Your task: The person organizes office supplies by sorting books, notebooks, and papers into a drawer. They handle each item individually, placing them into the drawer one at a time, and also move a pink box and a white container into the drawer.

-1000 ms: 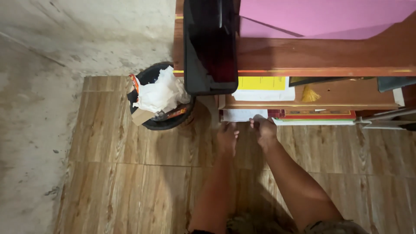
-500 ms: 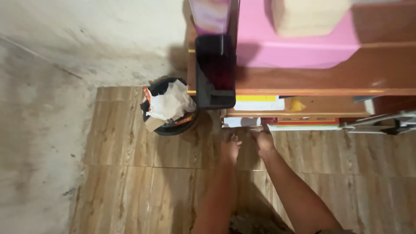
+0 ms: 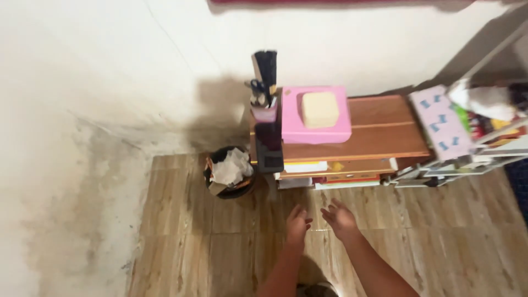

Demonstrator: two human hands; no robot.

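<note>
Head view: both grips empty, my left hand (image 3: 297, 224) and right hand (image 3: 341, 219) spread wide over the floor (image 3: 220, 247). They hover near the papers (image 3: 306, 166), shelved flat under the tabletop (image 3: 379, 132).

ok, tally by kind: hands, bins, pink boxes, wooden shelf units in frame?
Hands: 2, left hand and right hand, both empty
Black bin: 1
Pink box: 1
Wooden shelf unit: 1
Total: 5

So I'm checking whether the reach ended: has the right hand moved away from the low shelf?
Yes. The right hand has drawn back from the low shelf, now empty over the floor.
</note>
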